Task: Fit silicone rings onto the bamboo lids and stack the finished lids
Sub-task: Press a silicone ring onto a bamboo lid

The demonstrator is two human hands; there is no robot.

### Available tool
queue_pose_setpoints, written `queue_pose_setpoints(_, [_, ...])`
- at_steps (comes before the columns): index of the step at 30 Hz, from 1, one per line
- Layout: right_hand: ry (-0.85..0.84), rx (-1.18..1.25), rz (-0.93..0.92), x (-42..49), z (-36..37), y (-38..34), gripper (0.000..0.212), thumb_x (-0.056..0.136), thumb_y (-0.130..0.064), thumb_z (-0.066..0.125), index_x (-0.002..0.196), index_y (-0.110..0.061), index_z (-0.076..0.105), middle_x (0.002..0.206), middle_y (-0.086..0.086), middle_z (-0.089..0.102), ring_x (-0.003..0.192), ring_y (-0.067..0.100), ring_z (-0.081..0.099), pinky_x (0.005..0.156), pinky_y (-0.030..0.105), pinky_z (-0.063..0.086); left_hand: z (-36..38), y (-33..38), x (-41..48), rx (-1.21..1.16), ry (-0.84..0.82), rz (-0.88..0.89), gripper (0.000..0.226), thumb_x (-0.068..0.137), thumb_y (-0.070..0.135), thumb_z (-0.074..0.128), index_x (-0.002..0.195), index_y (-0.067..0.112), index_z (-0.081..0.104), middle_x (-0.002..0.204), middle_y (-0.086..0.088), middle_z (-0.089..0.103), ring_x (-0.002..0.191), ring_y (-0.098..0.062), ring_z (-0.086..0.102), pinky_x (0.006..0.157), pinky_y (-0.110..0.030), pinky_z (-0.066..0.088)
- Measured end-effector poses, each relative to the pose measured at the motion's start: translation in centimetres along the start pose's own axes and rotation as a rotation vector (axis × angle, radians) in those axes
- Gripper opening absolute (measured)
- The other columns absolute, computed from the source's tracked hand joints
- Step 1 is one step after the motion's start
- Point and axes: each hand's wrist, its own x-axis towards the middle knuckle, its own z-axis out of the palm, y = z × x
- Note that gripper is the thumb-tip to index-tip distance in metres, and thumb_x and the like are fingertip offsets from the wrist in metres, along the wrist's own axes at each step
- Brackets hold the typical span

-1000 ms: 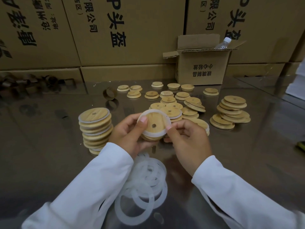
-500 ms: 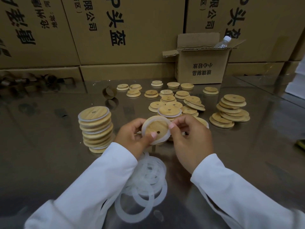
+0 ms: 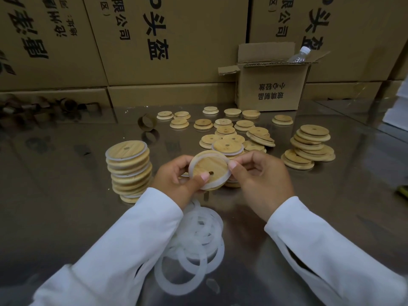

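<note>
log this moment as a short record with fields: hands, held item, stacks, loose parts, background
hands: left hand and right hand both grip one lid
held item: bamboo lid with silicone ring around its raised centre
stacks: finished stack on the left; unringed pile on the right
loose parts: silicone rings near the sleeves; scattered lids behind
background: open carton holding a bottle

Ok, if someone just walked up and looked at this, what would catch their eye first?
Probably the two hands, left hand and right hand, holding a lid with a ring round it at centre. Next, the neat stack of ringed lids on the left, and the loose rings heaped near the sleeves. Behind, bare lids lie scattered before a small open box.
</note>
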Motion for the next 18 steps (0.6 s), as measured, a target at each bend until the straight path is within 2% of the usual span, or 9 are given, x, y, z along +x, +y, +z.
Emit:
queue_pose_setpoints(3, [0.023,0.034,0.010,-0.20,0.32,0.05,0.008,0.083,-0.018,0.066,0.077,-0.021,0.063,0.077,0.000,0.068,0.079,0.020,0.066,0.080,0.042,0.055,0.32,0.26,-0.07,0.019,0.053,0.047,0.018,0.079,0.002,0.066,0.082,0.020,0.062,0.079,0.004,0.067,0.065,-0.001,0.065,0.062,-0.018,0.055])
queue_pose_setpoints(6, [0.016,0.048,0.056,-0.50,0.60,0.08,0.007,0.084,-0.025,0.065,0.078,-0.024,0.061,0.073,-0.002,0.070,0.073,0.016,0.068,0.077,0.043,0.056,0.56,0.50,-0.09,-0.049,0.089,0.054,0.018,0.079,0.000,0.065,0.083,0.018,0.062,0.082,0.000,0.067,0.066,-0.002,0.066,0.059,-0.016,0.053])
queue_pose_setpoints(8, [0.030,0.059,0.076,-0.56,0.64,0.10,0.010,0.084,-0.029,0.064,0.075,-0.025,0.061,0.071,-0.003,0.070,0.072,0.015,0.069,0.076,0.045,0.056,0.63,0.55,-0.13,-0.081,0.085,0.054,0.018,0.078,-0.001,0.066,0.083,0.017,0.063,0.083,-0.001,0.067,0.067,-0.004,0.066,0.059,-0.017,0.053])
queue_pose_setpoints(13, [0.063,0.032,0.045,-0.53,0.71,-0.06,0.010,0.086,-0.027,0.062,0.076,-0.025,0.061,0.073,-0.015,0.061,0.077,0.010,0.063,0.073,0.044,0.056,0.56,0.12,-0.06,-0.058,0.037,0.033,0.022,0.075,0.001,0.069,0.082,0.021,0.062,0.074,0.014,0.070,0.071,-0.003,0.066,0.064,-0.024,0.058])
queue_pose_setpoints(18, [0.036,-0.062,-0.003,-0.67,0.62,0.19,0.014,0.087,-0.023,0.060,0.074,-0.028,0.056,0.073,-0.014,0.058,0.075,0.010,0.060,0.073,0.040,0.056,0.26,-0.15,0.12,-0.030,-0.005,-0.029,0.022,0.072,0.008,0.073,0.083,0.024,0.063,0.078,0.007,0.070,0.075,-0.009,0.066,0.068,-0.029,0.058])
